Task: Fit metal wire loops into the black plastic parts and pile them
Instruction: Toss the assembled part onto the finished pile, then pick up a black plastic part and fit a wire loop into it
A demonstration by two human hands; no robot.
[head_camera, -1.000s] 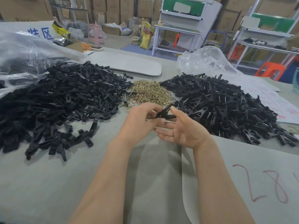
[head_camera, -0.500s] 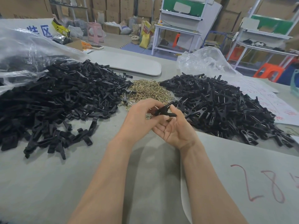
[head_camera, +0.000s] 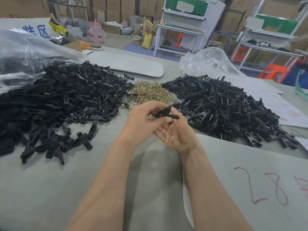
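Warehouse background is showing stacked cardboard boxes [head_camera: 115, 10] and white workbenches [head_camera: 181, 29], with a pink stool [head_camera: 95, 32] and an orange stool [head_camera: 273, 72] on the floor; small items there are blurring out. Grey table [head_camera: 50, 189] is filling the lower view.

Left pile of black plastic parts [head_camera: 58, 100] is sprawling across the left side, its far end disappearing under a clear plastic bag [head_camera: 25, 52] and its left edge getting cut off by the frame. Brass-coloured wire loops [head_camera: 150, 94] are lying in a heap between the two black piles, near edge partly hidden behind the hands. Right pile of black parts [head_camera: 225, 107] is showing thin metal glints on many pieces. A second crumpled clear bag [head_camera: 208, 62] is sitting behind it.

Left hand [head_camera: 141, 124] is curling its fingers and pinching one end of a black clip [head_camera: 166, 113], back of hand facing the camera, fingertips mostly hidden. Right hand [head_camera: 176, 134] is lying palm up, fingers loosely bent, gripping the same clip near its forked end. The clip is being held just above the table, in front of the wire heap. Cannot tell whether a wire loop is seated in it.

Red numerals [head_camera: 260, 185] are running off the right edge. White paper [head_camera: 273, 100] with red writing is lying under the right pile, unreadable.
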